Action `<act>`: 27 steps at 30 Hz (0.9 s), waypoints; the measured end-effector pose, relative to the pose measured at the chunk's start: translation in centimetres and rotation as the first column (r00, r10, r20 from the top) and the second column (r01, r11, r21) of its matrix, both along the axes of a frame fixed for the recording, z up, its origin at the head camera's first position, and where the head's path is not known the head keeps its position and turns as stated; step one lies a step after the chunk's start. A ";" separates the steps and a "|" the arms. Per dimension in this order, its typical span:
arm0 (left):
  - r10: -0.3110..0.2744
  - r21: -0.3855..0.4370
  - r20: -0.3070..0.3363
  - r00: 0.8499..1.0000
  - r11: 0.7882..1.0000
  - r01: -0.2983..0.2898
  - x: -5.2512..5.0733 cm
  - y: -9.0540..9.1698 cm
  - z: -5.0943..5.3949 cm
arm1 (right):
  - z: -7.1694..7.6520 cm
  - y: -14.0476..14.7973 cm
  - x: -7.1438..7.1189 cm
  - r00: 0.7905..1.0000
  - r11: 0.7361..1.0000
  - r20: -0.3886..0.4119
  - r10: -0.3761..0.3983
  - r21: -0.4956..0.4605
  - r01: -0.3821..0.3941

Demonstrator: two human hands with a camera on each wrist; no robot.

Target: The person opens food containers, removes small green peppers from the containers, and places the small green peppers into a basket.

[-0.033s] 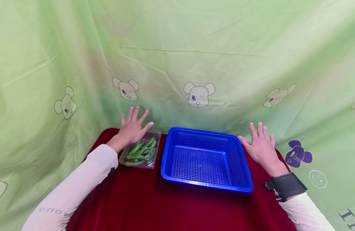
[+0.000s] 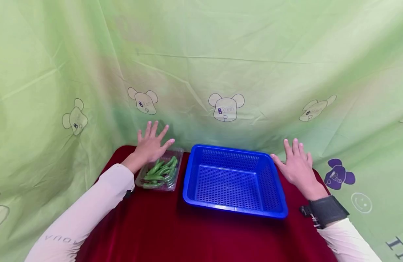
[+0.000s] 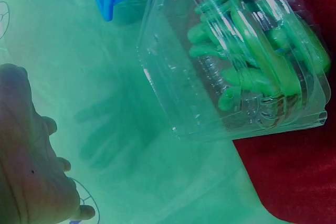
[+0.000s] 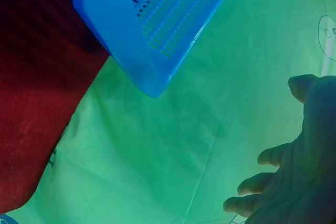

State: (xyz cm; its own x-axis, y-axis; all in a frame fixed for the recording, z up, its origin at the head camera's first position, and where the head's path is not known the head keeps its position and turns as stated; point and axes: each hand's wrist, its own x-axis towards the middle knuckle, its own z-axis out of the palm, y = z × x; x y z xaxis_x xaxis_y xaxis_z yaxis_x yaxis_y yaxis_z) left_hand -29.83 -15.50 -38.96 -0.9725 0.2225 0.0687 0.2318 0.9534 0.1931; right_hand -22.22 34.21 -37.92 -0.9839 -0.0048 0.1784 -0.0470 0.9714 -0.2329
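In the head view the left hand (image 2: 149,147) is spread with straight fingers above the back-left part of a clear plastic box (image 2: 178,171) of green pods (image 2: 157,172). The left wrist view shows a gap between that hand (image 3: 31,156) and the box (image 3: 178,98). Beside the right end of a blue perforated basket (image 2: 234,210), the right hand (image 2: 298,169) is held up, fingers apart, holding nothing. The right wrist view has the hand (image 4: 299,166) apart from the basket's corner (image 4: 147,72). No pods show inside the basket.
A dark red cloth (image 2: 201,236) covers the table. Green fabric (image 2: 188,65) printed with bear heads hangs close behind and on both sides. The box stands just left of the basket, near the table's back edge.
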 end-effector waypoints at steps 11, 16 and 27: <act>-0.019 0.022 0.067 0.998 1.000 0.017 0.7 0.2 0.3 | 0.4 -1.6 0.6 0.999 0.998 -0.004 0.037 -0.044 -0.038; -0.166 0.021 0.079 0.983 0.986 0.165 2.8 0.7 0.5 | 0.5 -6.4 3.2 0.987 0.951 -0.078 0.142 -0.267 -0.158; -0.343 -0.080 0.091 0.935 0.933 0.350 8.1 0.9 -4.0 | -5.1 -22.6 10.7 0.763 0.350 0.035 0.645 -0.901 -0.254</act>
